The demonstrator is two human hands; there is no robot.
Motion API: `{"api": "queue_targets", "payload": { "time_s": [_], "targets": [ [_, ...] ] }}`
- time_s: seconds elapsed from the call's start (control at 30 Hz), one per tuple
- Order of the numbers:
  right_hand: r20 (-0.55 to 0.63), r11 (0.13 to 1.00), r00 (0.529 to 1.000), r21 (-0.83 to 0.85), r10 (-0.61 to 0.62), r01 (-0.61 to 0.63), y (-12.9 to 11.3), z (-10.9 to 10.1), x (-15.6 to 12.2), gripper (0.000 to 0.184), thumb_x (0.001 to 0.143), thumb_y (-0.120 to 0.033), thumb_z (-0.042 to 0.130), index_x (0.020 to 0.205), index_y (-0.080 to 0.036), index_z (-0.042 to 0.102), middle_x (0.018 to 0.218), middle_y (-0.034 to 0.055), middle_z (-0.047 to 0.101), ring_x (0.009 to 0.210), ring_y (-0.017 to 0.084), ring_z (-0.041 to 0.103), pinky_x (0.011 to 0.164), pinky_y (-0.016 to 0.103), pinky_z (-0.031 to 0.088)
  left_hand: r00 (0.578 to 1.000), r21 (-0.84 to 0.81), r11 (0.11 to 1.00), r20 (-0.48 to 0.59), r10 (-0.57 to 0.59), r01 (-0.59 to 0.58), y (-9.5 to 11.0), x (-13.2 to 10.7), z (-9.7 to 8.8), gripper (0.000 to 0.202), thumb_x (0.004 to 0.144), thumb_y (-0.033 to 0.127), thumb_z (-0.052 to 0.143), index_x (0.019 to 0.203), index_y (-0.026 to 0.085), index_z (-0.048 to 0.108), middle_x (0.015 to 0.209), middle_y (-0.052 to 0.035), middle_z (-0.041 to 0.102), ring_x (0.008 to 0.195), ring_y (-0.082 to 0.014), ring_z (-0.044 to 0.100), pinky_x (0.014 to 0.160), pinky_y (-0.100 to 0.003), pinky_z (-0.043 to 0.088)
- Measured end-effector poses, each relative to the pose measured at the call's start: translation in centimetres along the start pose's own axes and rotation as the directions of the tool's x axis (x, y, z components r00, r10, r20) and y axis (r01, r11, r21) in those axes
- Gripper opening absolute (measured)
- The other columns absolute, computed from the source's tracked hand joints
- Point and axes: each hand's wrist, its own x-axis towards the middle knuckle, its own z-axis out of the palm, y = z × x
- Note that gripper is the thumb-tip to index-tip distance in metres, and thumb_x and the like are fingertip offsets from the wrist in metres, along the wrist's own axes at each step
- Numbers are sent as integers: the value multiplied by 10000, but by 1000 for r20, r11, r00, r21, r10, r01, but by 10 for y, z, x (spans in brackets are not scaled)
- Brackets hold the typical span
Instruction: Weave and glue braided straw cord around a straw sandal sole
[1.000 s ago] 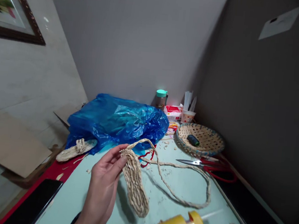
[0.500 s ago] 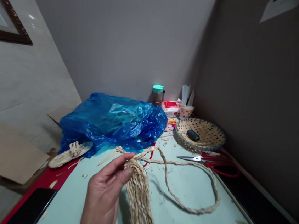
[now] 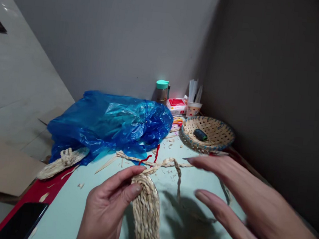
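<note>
A woven straw sole (image 3: 147, 213) made of braided strands runs down toward the bottom edge, its rounded end upward. My left hand (image 3: 110, 205) pinches that rounded end between thumb and fingers. From there a twisted straw cord (image 3: 169, 162) loops up and to the right, lying partly on the table. My right hand (image 3: 241, 204) is spread to the right of the cord, thumb and fingers apart, with nothing between them. It hides part of the cord's loop and most of the scissors, whose blade tip shows by the fingertips. A small straw sandal (image 3: 62, 164) lies at the left.
A blue plastic bag (image 3: 110, 122) fills the back of the pale table (image 3: 65, 204). Right of it are a jar (image 3: 161, 91), a tissue pack (image 3: 177, 105), a paper cup (image 3: 193, 109) and a woven basket (image 3: 220, 139) holding a thread spool (image 3: 200, 135). A phone (image 3: 23, 221) lies at left.
My right hand has come in from the right over the cord and scissors. My left hand keeps its pinch on the sole. The view has shifted slightly, moving the background left and up.
</note>
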Motion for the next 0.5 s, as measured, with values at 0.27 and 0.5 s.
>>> {"api": "queue_targets", "payload": {
  "time_s": [0.27, 0.5],
  "targets": [
    [96, 937, 994, 349, -51, 14, -7, 13, 24, 197, 1040, -198, 470, 1168, -221, 617, 967, 22, 613, 909, 161, 590, 788, 277, 522, 997, 140, 990, 76, -16, 5, -3, -4, -2, 216, 696, 332, 875, 894, 254, 837, 938, -52, 829, 876, -224, 778, 750, -187, 598],
    [-69, 924, 991, 356, -119, 136, -14, 17, 18, 162, 997, -99, 510, 1002, -127, 670, 789, 9, 522, 707, 125, 505, 621, 241, 430, 996, 236, 971, 91, 21, -42, -4, -2, 0, 249, 729, 345, 846, 977, 329, 827, 987, -12, 828, 950, -200, 767, 791, -169, 585]
  ]
}}
